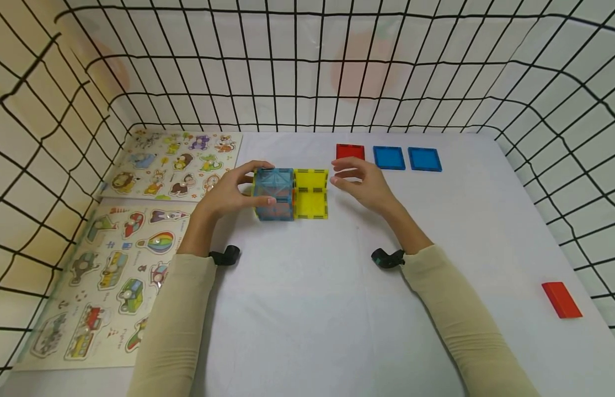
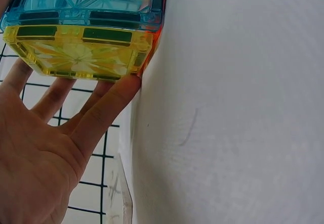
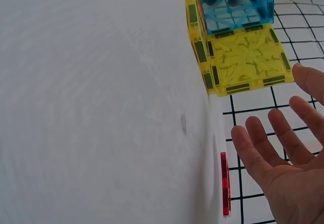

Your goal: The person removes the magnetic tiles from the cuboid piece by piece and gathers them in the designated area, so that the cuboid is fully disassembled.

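Observation:
My left hand (image 1: 225,194) grips a small box of magnetic tiles (image 1: 278,182) at its left side, thumb at the near edge and fingers at the far edge. Blue tiles form its top and right side, and a yellow tile (image 2: 78,57) faces the left palm. Joined to the box's right are two more yellow tiles, one lying flat (image 1: 311,205) and one standing upright (image 3: 248,57) behind it. My right hand (image 1: 365,184) holds nothing. Its fingers are spread loosely just right of the upright yellow tile, with the thumb close to that tile's edge in the right wrist view.
Behind the right hand lie a red tile (image 1: 350,150) and two blue tiles (image 1: 389,157). A red block (image 1: 562,300) lies at the far right. Two picture puzzle boards (image 1: 188,160) cover the left side. Black wire grid (image 1: 295,77) surrounds the white table (image 1: 297,309).

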The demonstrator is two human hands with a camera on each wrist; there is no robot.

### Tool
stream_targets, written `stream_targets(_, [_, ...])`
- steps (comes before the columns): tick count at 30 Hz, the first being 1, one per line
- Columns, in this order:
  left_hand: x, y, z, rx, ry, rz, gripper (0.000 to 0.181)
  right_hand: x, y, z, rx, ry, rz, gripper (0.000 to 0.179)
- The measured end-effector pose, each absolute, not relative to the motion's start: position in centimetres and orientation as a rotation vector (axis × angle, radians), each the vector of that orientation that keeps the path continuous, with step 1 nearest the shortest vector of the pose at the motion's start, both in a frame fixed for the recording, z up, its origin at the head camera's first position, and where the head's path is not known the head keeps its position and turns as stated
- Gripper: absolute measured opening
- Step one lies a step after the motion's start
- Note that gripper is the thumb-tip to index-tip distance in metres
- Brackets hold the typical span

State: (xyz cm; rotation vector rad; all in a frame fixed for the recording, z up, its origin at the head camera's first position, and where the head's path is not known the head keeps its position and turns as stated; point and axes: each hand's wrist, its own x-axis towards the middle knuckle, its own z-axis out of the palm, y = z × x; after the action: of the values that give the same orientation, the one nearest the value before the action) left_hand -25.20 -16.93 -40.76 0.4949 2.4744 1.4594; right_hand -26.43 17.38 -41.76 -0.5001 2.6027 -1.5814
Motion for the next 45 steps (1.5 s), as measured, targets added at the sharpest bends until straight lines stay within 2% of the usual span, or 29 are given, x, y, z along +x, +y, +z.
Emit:
stream_targets(9, [-25.4,-17.3,-41.0,0.558,2.492,1.436,0.067,-26.7,16.3,-41.8,-0.579,2.557,-1.623,0.04])
stream_targets(25, [-24.6,-16.7,-39.6,0.487,2.465,1.421,0.07,-27.4,14.4,-42.3,-0.595,2.57,-1.584,0.039])
stream_targets(36, [-25.6,-17.2,-41.0,0.505,2.462,1.446,0.066,-27.8,13.6,-42.7,-0.613,2.58,-1.561,0.036])
stream_targets(45, [-25.1,-16.8,-40.4,0.471,2.458,1.431,0.07,-28.0,13.2,-42.9,-0.645,2.582,-1.526,0.028])
